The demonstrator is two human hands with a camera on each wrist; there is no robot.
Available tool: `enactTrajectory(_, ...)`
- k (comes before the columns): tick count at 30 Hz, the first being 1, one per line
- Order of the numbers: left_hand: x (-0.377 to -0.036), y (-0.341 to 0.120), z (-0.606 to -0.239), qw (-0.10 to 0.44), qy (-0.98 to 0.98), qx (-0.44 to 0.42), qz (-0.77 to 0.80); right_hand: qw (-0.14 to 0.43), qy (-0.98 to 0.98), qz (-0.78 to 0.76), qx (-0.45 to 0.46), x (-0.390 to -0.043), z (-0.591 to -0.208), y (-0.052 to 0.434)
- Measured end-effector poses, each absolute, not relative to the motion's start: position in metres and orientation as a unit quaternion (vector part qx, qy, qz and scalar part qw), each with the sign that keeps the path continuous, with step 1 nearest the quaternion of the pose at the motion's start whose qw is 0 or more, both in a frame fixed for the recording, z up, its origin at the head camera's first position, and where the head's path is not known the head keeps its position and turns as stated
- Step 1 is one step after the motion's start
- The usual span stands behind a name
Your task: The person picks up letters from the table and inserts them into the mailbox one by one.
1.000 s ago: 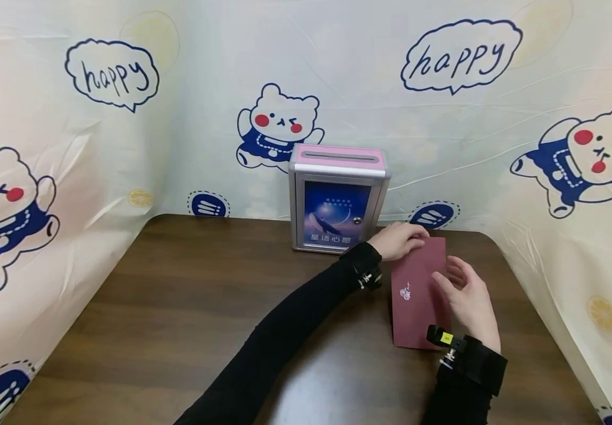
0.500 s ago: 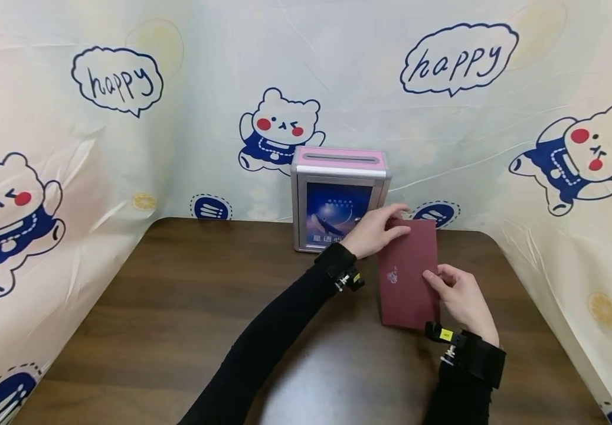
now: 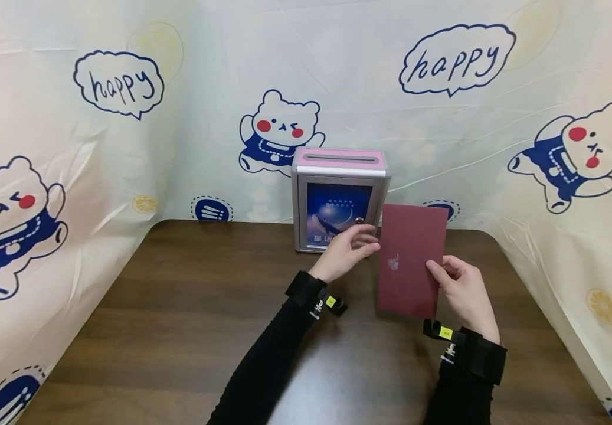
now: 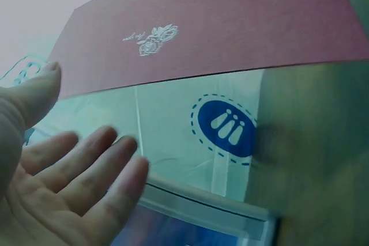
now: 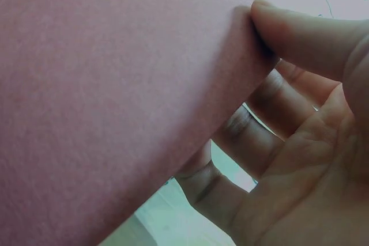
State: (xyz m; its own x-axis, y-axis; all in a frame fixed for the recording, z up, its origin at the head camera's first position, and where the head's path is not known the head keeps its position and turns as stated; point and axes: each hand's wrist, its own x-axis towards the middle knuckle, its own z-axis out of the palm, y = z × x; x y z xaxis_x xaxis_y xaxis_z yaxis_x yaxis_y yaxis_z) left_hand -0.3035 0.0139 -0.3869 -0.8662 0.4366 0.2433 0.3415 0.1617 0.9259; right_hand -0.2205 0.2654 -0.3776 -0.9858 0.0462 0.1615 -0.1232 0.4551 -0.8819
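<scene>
A flat maroon card (image 3: 409,283) with a small white rose print stands upright on the right side, raised at the right of the box. My right hand (image 3: 467,292) pinches its right edge, thumb on the front face and fingers behind, as the right wrist view shows too. My left hand (image 3: 345,254) is beside the card's left edge, thumb near it and fingers spread loosely; its palm (image 4: 52,211) holds nothing. Just behind the left hand is a silver box (image 3: 296,206) with a pink slotted top (image 3: 340,157) and a blue picture door, partly covered by the fingers.
The brown wooden table (image 3: 178,330) reaches back to a patterned cloth (image 3: 210,118) with bears and "happy" bubbles, which also hangs along both sides. The box stands near the table's back edge. Wrist-worn cameras (image 3: 332,302) stick out from both sleeves.
The card has risen and turned more upright. My right hand, loose at its edge before, now pinches it. The left hand has let go of the card's top and drawn left and down.
</scene>
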Motion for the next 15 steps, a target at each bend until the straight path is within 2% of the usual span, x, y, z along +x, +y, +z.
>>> enactTrajectory(5, -0.295, 0.012, -0.391, 0.049, 0.775, 0.242, 0.582, 0.078, -0.832, 0.548, 0.039, -0.222, -0.372, 0.259)
enactTrajectory(15, -0.288, 0.005, -0.393, -0.011, 0.794, 0.239, 0.559, 0.071, -0.823, 0.560, 0.062, -0.229, -0.372, 0.240)
